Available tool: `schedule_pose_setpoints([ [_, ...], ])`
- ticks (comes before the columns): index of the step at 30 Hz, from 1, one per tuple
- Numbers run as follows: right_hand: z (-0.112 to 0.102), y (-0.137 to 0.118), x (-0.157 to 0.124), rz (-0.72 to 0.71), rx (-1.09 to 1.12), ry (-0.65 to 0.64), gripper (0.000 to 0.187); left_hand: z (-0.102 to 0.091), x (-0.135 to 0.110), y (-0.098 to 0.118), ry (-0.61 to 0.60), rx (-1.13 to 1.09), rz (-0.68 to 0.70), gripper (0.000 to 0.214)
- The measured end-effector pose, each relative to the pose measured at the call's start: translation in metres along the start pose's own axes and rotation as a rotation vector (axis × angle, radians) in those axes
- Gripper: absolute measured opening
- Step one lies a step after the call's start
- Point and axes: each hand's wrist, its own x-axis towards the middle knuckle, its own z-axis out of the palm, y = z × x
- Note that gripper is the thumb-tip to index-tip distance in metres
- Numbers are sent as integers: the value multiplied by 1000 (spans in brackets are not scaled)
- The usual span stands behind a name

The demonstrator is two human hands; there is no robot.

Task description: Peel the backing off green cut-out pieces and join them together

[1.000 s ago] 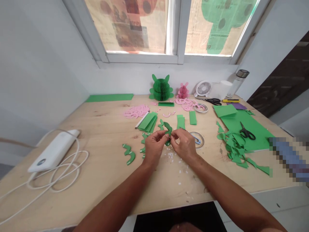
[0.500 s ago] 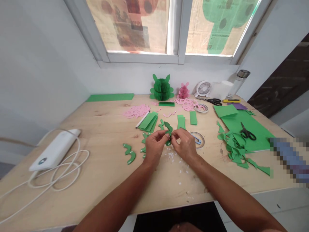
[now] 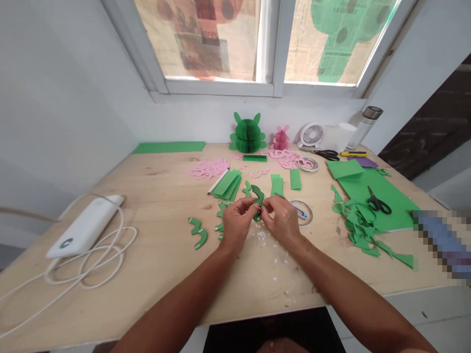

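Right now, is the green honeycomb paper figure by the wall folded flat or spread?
Spread open: the green honeycomb paper figure stands with pleats fanned into rounded tiers.

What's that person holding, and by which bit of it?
A wavy green paper piece. The left hand pinches it below its raised top; the right hand has its fingers at its side, but whether they grip is unclear.

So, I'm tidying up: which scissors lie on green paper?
The nearer scissors, on the green sheet at the right; the other pair lies farther back, by the fan.

White walls (image 3: 62,88) flank a backlit window (image 3: 277,49) — below it, a wooden table (image 3: 158,240).
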Motion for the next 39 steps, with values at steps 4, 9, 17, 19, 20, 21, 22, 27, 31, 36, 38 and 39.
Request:
schedule_pose_setpoints([
  [4,1,-2,1,36,26,-8,9,0,0,0,1,8,4,24],
  [9,1,-2,1,109,83,-18,9,1,-1,3,-2,-8,-21,21],
  [17,2,-1,3,340,332,-81,4,2,0,4,7,-31,-61,22],
  [19,2,0,3,389,400,-95,4,2,0,4,9,-32,-65,23],
  [20,2,0,3,409,428,-101,4,2,0,3,8,-33,-65,23],
  [21,3,1,3,425,453,-104,4,1,0,3,6,-31,-66,23],
  [22,3,1,4,438,472,-105,4,1,0,3,4,-30,-64,23],
  [27,5,5,4,487,551,-97,4,1,0,4,7,-21,-56,25],
  [31,5,9,5,532,562,-82,3,1,0,6,19,-52,-78,24],
  [36,2,16,6,526,479,-24,3,1,0,8,36,-128,-127,26],
  [38,0,18,7,477,454,-9,7,1,1,8,32,-155,-150,27],
  [39,-1,19,7,450,441,-9,10,1,1,9,28,-168,-162,28],
])
